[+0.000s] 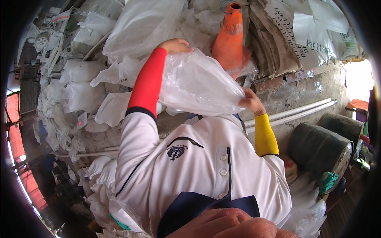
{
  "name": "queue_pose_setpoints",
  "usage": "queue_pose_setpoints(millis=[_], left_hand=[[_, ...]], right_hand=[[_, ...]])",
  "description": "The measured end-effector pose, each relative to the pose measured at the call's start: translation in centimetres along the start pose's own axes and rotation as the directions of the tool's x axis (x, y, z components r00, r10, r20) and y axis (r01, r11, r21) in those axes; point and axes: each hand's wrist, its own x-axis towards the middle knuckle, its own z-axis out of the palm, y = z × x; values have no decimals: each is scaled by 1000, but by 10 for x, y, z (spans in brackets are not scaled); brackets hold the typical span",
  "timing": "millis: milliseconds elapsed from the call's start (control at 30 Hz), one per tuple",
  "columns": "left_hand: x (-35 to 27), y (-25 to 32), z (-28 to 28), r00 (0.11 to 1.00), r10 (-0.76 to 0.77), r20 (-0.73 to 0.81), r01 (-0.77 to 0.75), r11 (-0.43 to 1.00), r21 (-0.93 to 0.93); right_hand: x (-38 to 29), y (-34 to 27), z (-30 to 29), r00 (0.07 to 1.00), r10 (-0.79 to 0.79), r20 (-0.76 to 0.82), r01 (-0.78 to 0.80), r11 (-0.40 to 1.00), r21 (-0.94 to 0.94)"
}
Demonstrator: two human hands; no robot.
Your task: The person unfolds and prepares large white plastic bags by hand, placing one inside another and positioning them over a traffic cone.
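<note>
A large translucent plastic bag (202, 80) is spread out in front of my chest. At the end of the red sleeve, my left hand (177, 46) holds its far left edge, with the fingers bent over the film. My right hand (252, 102), below the yellow sleeve, pinches the bag's right end between thumb and fingers. The bag looks slack and wrinkled; whether anything is inside cannot be told. Just beyond it, an orange traffic cone (229, 38) stands upright among more plastic sheeting (143, 26).
White filled sacks (84, 95) are piled at left. Brown sacks (268, 38) lie stacked at the far right, beside printed white sacks (315, 35). White pipes (297, 113) run along the floor at right, near dark metal drums (318, 148). A digital scale display (82, 120) sits at left.
</note>
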Motion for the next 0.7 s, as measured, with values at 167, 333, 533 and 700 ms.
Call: queue_pose_setpoints(millis=[167,333,533,700], left_hand=[[-104,0,-22,903,157,-400,-191,980,-48],[-161,-43,3,912,-34,-408,61,997,54],[-155,-94,54,978,-136,-159,-127,218,-968],[-166,-87,96,915,-126,-384,-403,-240,-883]], right_hand=[[-7,-17,-1,968,-153,-200,193,961,199],[1,-9,-11,959,-186,-216,258,889,378],[28,-13,-29,928,-225,-297,357,764,537],[55,-21,-42,872,-377,-313,487,594,641]])
